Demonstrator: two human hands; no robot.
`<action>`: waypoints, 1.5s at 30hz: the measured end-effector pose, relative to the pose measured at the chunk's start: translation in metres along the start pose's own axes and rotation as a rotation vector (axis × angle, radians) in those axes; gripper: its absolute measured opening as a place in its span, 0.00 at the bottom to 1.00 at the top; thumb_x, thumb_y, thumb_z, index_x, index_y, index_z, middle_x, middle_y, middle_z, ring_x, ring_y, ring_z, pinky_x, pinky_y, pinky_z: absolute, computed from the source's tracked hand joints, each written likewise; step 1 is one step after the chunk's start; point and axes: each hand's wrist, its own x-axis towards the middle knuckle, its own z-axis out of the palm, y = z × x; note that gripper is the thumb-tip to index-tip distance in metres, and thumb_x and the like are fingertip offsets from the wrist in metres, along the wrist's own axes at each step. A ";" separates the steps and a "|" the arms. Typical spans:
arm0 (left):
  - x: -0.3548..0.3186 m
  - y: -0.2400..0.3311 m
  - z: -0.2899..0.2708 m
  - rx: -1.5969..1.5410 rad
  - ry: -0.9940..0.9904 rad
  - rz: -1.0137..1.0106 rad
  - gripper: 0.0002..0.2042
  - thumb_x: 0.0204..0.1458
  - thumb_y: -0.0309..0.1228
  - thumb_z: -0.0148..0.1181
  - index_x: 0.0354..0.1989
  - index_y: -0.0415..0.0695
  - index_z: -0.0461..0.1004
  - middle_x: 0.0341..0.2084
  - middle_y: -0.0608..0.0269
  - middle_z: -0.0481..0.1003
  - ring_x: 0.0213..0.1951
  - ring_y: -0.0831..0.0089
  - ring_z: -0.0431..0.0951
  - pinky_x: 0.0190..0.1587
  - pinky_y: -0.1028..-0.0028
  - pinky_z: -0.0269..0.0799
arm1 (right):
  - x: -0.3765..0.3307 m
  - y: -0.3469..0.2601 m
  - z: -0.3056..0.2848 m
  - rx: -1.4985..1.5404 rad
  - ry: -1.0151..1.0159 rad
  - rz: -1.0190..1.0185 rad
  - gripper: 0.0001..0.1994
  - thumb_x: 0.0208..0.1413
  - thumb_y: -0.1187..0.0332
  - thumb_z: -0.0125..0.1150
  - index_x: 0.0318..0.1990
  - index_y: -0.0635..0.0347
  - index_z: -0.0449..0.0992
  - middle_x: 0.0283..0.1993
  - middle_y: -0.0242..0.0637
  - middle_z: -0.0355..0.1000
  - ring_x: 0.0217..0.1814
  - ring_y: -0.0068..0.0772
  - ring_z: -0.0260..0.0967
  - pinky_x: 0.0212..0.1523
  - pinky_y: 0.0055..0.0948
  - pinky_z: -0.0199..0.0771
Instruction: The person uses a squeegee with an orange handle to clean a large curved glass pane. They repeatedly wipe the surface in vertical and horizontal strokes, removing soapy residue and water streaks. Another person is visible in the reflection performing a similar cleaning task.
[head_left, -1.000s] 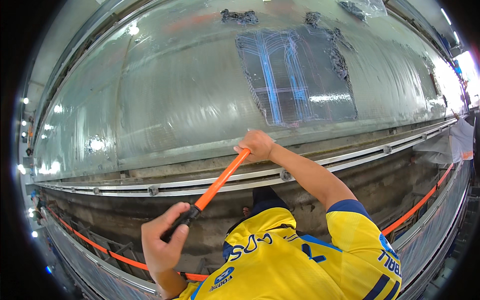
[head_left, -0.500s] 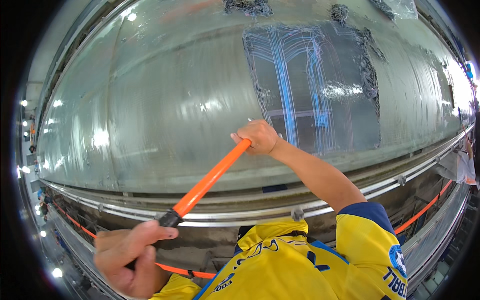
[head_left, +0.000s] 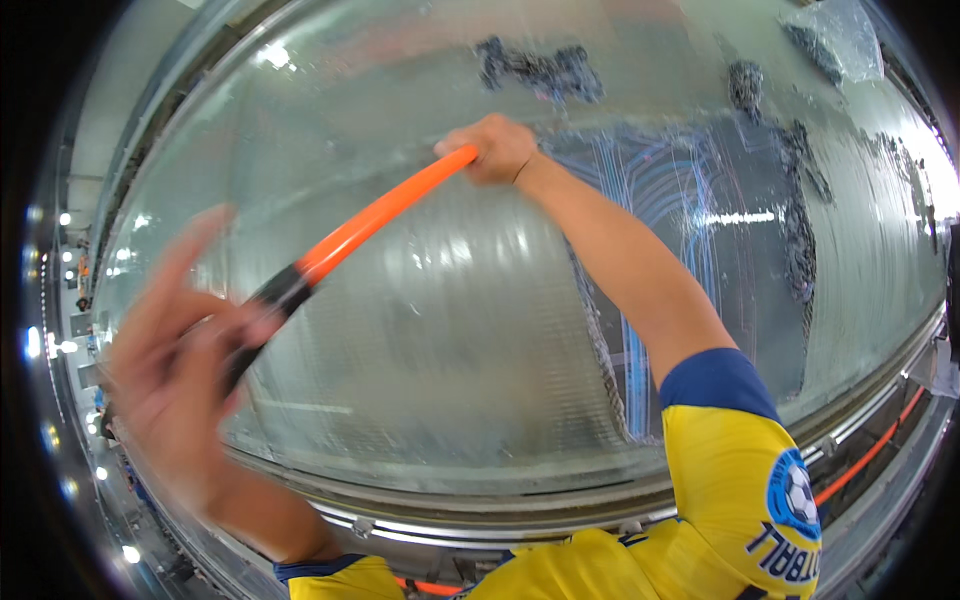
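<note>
My right hand (head_left: pixel 497 150) is closed around the far end of an orange pole (head_left: pixel 385 215), stretched out over a wide, glossy greenish surface (head_left: pixel 430 350). Lower left, my left hand (head_left: pixel 185 345) is blurred; some of its fingers wrap the black grip (head_left: pixel 270 305) at the pole's near end, while one finger sticks out. The pole slants up to the right between both hands. What lies beyond my right hand is hidden. Right of that hand is a dark rectangular patch (head_left: pixel 750 270) with blue lines, partly covered by my right forearm.
Dark grey clumps (head_left: pixel 540 70) lie at the far side and along the patch's right edge. A clear plastic bag (head_left: pixel 845 40) sits at the far right. Metal rails (head_left: pixel 430 528) run along the near edge, with an orange strip (head_left: pixel 870 450) below at right.
Both hands have moved forward and up over the surface with the pole; the left hand has risen most. The view has shifted, so the patch now appears lower and further right.
</note>
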 end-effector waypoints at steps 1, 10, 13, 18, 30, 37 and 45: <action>0.016 -0.025 0.033 -0.030 -0.058 0.015 0.18 0.55 0.19 0.55 0.55 0.36 0.77 0.31 0.61 0.81 0.22 0.84 0.70 0.24 0.82 0.61 | 0.001 0.050 -0.027 -0.142 -0.050 0.070 0.04 0.52 0.64 0.60 0.27 0.49 0.75 0.28 0.34 0.76 0.31 0.49 0.74 0.31 0.46 0.74; -0.198 -0.069 0.024 -0.225 0.200 -0.349 0.17 0.55 0.19 0.59 0.54 0.39 0.79 0.36 0.59 0.82 0.20 0.87 0.70 0.20 0.84 0.65 | -0.080 -0.105 -0.007 -0.108 -0.283 -0.113 0.09 0.51 0.60 0.58 0.20 0.45 0.72 0.23 0.33 0.74 0.29 0.47 0.74 0.33 0.46 0.73; -0.299 -0.045 -0.008 -0.243 0.202 -0.439 0.16 0.55 0.19 0.59 0.53 0.37 0.79 0.35 0.58 0.82 0.21 0.87 0.71 0.20 0.84 0.67 | -0.153 -0.209 -0.009 -0.006 -0.365 0.037 0.16 0.57 0.56 0.57 0.19 0.48 0.72 0.21 0.39 0.71 0.29 0.50 0.73 0.32 0.48 0.72; -0.431 -0.004 -0.020 -0.254 0.113 -0.389 0.15 0.51 0.20 0.60 0.49 0.36 0.80 0.31 0.61 0.82 0.23 0.88 0.70 0.22 0.85 0.63 | -0.276 -0.334 -0.050 0.111 -0.408 0.044 0.21 0.59 0.59 0.61 0.16 0.53 0.65 0.17 0.38 0.67 0.23 0.51 0.66 0.31 0.49 0.67; -0.382 0.073 0.017 -0.089 -0.095 -0.215 0.14 0.49 0.17 0.60 0.44 0.36 0.83 0.18 0.57 0.79 0.18 0.76 0.76 0.24 0.81 0.66 | -0.315 -0.308 -0.116 0.075 -0.158 0.077 0.18 0.55 0.65 0.64 0.17 0.53 0.63 0.15 0.37 0.64 0.18 0.48 0.65 0.21 0.44 0.63; -0.237 0.054 -0.028 0.033 -0.071 -0.015 0.16 0.52 0.20 0.58 0.46 0.49 0.84 0.17 0.58 0.78 0.12 0.65 0.72 0.19 0.73 0.64 | -0.256 -0.211 -0.067 -0.141 -0.211 -0.073 0.03 0.53 0.66 0.67 0.31 0.49 0.79 0.20 0.31 0.73 0.22 0.39 0.72 0.35 0.40 0.77; -0.093 0.000 -0.030 -0.019 0.010 0.141 0.13 0.52 0.22 0.55 0.43 0.44 0.82 0.21 0.56 0.78 0.22 0.59 0.76 0.25 0.66 0.66 | -0.091 -0.087 -0.025 0.042 -0.005 -0.051 0.22 0.62 0.72 0.59 0.17 0.61 0.57 0.15 0.47 0.55 0.15 0.50 0.54 0.20 0.43 0.50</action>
